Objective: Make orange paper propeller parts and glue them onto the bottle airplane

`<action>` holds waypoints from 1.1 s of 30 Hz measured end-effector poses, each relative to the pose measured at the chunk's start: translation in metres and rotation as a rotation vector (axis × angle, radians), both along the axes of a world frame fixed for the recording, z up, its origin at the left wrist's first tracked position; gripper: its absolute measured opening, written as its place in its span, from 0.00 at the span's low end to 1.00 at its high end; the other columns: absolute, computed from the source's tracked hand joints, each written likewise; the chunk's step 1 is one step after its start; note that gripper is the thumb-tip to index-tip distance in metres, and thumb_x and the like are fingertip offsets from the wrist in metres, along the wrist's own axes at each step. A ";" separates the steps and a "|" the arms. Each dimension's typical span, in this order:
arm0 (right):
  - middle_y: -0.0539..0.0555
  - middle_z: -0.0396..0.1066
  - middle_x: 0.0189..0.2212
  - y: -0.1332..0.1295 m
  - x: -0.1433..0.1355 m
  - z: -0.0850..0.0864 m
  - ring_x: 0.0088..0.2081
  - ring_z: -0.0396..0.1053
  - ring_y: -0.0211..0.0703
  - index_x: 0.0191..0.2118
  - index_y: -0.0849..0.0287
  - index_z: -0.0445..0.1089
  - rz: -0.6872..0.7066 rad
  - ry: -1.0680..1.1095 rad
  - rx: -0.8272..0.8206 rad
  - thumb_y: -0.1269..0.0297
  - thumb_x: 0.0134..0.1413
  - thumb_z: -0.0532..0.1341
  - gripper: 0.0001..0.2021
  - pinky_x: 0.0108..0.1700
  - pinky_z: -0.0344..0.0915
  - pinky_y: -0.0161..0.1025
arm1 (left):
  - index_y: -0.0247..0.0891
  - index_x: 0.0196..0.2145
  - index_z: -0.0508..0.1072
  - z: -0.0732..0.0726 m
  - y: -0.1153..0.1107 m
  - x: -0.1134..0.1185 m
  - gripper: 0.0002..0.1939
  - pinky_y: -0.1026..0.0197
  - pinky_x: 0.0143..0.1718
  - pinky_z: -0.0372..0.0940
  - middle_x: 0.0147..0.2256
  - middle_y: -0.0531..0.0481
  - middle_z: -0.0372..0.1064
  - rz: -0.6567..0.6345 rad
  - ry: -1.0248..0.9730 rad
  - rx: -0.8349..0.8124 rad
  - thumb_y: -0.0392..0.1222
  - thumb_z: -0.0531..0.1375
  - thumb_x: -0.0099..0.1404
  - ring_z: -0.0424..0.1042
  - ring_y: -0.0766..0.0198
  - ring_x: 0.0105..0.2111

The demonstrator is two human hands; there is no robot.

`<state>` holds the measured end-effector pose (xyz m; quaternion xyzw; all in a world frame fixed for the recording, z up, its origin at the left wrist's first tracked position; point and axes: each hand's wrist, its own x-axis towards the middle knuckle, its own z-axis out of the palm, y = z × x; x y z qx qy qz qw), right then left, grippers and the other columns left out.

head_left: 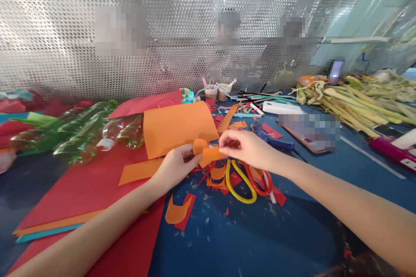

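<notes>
Between my two hands is a small cut piece of orange paper [211,155], with a rounded end at the left and a straighter part at the right. My left hand [177,164] pinches its left side between thumb and fingers. On the right, my right hand [242,147] grips the other end with its fingertips. Just below lie scissors with yellow and red handles [242,188], their blades hidden among paper scraps [219,177]. A larger orange sheet [178,127], slightly curved, stands behind my left hand.
Red paper sheets [78,194] cover the left of the blue table [247,238]. Green plastic bottles [82,138] lie farther left. A blue glue gun [273,138], a phone [308,136] and dried husks [360,104] lie to the right. A perforated metal panel [182,17] rises behind.
</notes>
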<state>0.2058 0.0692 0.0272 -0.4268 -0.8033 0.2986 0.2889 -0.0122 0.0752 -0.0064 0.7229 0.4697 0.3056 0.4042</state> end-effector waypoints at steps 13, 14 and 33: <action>0.57 0.78 0.37 -0.016 -0.012 -0.012 0.38 0.76 0.42 0.38 0.63 0.75 -0.097 -0.016 -0.397 0.72 0.54 0.60 0.07 0.42 0.71 0.37 | 0.37 0.41 0.73 0.000 0.000 0.000 0.15 0.53 0.47 0.69 0.40 0.48 0.77 -0.032 -0.023 -0.045 0.46 0.61 0.57 0.75 0.53 0.43; 0.57 0.78 0.37 -0.016 -0.011 -0.011 0.38 0.76 0.43 0.38 0.64 0.75 -0.108 -0.020 -0.405 0.72 0.54 0.60 0.08 0.42 0.71 0.37 | 0.37 0.42 0.73 0.000 0.001 0.000 0.16 0.53 0.47 0.69 0.41 0.47 0.77 -0.051 -0.037 -0.068 0.46 0.61 0.57 0.75 0.53 0.43; 0.47 0.65 0.27 -0.003 0.010 0.006 0.20 0.59 0.30 0.30 0.58 0.67 -0.253 0.491 -0.165 0.68 0.50 0.54 0.05 0.22 0.60 0.30 | 0.39 0.30 0.74 0.019 -0.018 0.004 0.07 0.58 0.39 0.68 0.31 0.49 0.75 0.246 0.080 0.542 0.44 0.59 0.60 0.73 0.59 0.32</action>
